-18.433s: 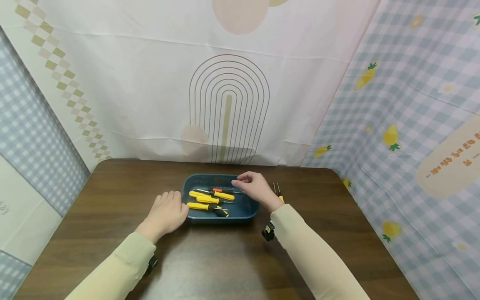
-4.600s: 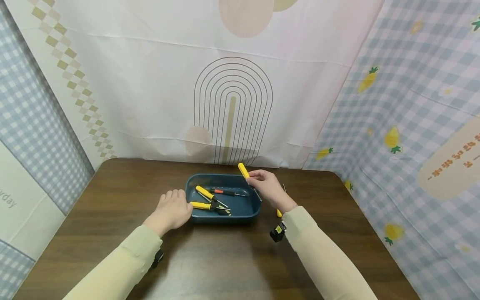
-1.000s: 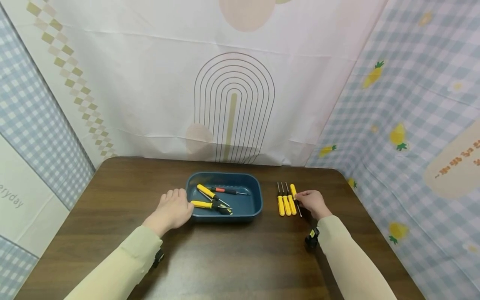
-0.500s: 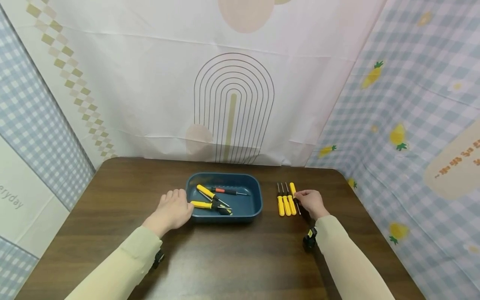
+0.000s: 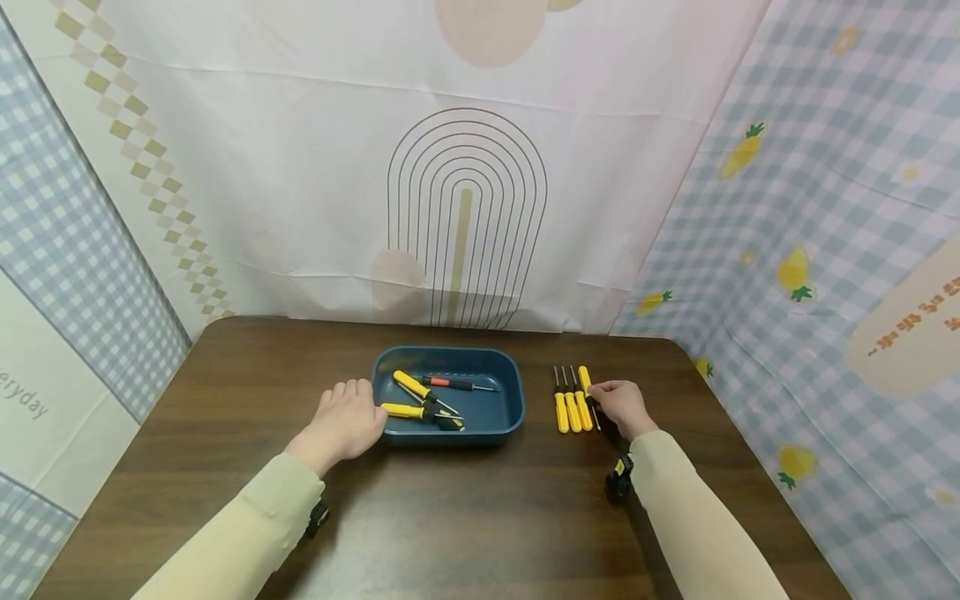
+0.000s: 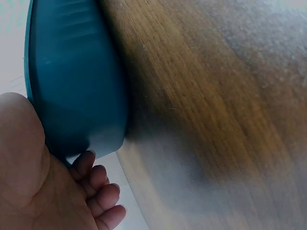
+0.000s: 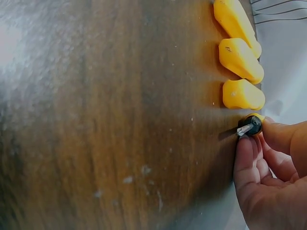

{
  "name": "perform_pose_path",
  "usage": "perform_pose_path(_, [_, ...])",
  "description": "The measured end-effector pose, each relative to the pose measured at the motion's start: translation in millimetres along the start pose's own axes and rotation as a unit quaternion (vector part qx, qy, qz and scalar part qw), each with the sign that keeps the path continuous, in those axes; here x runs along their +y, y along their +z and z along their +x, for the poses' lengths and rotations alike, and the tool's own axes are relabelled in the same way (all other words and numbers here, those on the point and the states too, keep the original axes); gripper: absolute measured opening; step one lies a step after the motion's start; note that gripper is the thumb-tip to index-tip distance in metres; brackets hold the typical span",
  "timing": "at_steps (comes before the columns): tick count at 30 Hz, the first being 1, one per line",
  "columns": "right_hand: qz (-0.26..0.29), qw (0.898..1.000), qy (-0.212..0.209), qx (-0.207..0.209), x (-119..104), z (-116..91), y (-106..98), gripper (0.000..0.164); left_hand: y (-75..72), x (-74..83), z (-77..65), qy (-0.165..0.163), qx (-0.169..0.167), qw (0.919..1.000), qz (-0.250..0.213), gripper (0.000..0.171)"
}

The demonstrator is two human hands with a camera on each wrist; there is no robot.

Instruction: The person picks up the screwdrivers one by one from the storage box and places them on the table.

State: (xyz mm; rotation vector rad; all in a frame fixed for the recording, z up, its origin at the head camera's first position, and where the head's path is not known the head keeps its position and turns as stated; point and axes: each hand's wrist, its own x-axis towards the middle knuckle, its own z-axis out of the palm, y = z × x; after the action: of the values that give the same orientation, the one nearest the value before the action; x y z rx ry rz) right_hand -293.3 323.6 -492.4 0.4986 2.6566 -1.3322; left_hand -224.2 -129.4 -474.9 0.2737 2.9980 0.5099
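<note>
My right hand [image 5: 622, 405] pinches a yellow-handled screwdriver [image 5: 585, 380] low over the table, right of the bin. Its handle points away from me, its metal tip [image 7: 245, 129] towards me. Just left of it lie three yellow screwdrivers [image 5: 573, 412] side by side, handles nearest me and shafts pointing away. At the left end of a blue plastic bin [image 5: 491, 437], my left hand [image 5: 347, 419] grips the rim between thumb and fingers. Inside the bin are a black-and-orange screwdriver [image 5: 450, 382], two yellow-handled screwdrivers [image 5: 408, 382] and a partly covered black-and-yellow tool [image 5: 450, 423].
Everything stands on a dark brown wooden table [image 5: 465, 508] with rounded far corners. A pale patterned cloth [image 5: 315, 200] hangs behind its far edge, and blue checked cloth [image 5: 810, 250] hangs at the right.
Several seconds ago my right hand held a yellow screwdriver above the bin; it is now beside the row at right. Fewer screwdrivers lie in the bin than at first. Little moved this last second.
</note>
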Motion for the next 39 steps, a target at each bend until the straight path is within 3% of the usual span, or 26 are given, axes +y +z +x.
perform_pose_path(21, [0.002, 1.000, 0.025, -0.002, 0.1, 6.3, 0.1, 0.033, -1.8, 2.9, -2.2, -0.002, -0.003, 1.0000, -0.005, 0.037])
perform_pose_path(39, [0.011, 1.000, 0.011, -0.004, -0.7, 0.1, 1.0, 0.033, -1.4, 1.9, -2.7, -0.003, 0.001, 1.0000, -0.003, 0.038])
